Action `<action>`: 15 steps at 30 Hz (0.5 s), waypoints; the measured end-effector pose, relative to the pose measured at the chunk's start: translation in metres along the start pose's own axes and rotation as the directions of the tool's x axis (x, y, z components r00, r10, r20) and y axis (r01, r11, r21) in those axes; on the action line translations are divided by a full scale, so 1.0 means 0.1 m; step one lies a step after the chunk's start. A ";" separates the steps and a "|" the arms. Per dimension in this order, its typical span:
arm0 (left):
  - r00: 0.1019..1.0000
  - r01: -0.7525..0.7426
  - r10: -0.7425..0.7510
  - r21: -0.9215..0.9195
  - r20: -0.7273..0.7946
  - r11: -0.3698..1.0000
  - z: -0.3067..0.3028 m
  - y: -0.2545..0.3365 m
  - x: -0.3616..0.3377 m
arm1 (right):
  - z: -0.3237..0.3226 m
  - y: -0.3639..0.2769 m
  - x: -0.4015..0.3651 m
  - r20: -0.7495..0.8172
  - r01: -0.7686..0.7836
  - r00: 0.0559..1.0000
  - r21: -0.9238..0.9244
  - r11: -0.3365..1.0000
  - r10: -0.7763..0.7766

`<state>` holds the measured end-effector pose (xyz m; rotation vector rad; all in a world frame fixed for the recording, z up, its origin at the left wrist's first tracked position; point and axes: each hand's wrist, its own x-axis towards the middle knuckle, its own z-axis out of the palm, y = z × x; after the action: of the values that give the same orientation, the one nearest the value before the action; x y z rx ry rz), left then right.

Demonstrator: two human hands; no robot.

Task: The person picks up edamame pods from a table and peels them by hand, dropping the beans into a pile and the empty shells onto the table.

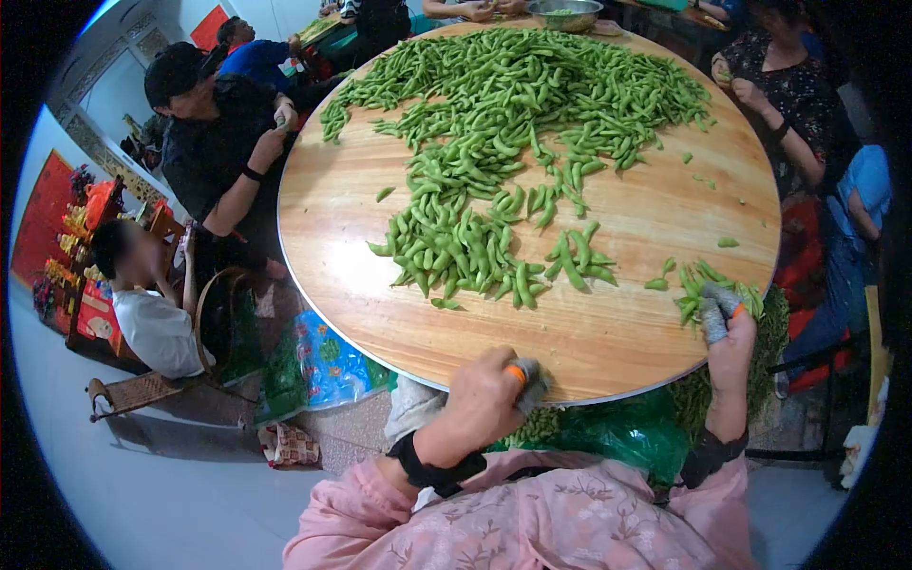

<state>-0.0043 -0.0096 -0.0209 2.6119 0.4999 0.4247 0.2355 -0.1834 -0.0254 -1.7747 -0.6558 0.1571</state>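
My left hand [486, 394] is closed at the near edge of the round wooden table [351, 275]. Grey covers wrap its fingertips, with an orange band at one of them; whatever lies inside the fingers is hidden. Over at the right edge, my right hand [731, 337] has its covered fingers bent together on a small bunch of green soybean pods [698, 278]. A large heap of soybean pods [532, 81] covers the far half of the table and trails toward me. Its near cluster [451, 249] lies beyond my left hand.
A metal bowl [565, 13] stands at the far edge. People sit around, including a person in black [214, 133] at left and one in dark flowered clothing [793, 90] at right. Green plastic [617, 442] and plant stalks [774, 351] lie below the table edge.
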 end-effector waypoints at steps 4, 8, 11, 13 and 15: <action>0.955 -0.266 0.283 -0.168 0.084 0.949 -0.09 0.07 -0.03 | 0.12 0.00 0.01 0.027 -0.028 0.999 0.067 0.997 0.026; 0.994 -0.109 0.108 -0.060 -0.033 0.992 -0.29 -0.05 0.26 | 0.20 -0.07 -0.06 0.047 -0.065 0.997 0.133 0.989 0.059; 0.996 -0.038 0.043 0.056 -0.081 0.998 -0.25 -0.36 0.64 | 0.24 -0.11 -0.12 0.050 -0.013 0.999 0.085 0.996 0.009; 0.998 -0.031 0.040 0.167 -0.049 0.985 -0.22 -0.51 0.80 | 0.26 -0.19 -0.18 0.088 -0.065 0.994 0.070 0.995 0.059; 0.998 -0.052 0.060 0.207 -0.031 0.977 -0.21 -0.57 0.88 | 0.27 -0.23 -0.21 0.074 -0.053 0.996 0.068 0.996 0.048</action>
<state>0.0507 0.0815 -0.0115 2.8282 0.5082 0.4623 0.1982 -0.1677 -0.0177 -1.7257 -0.6500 0.2773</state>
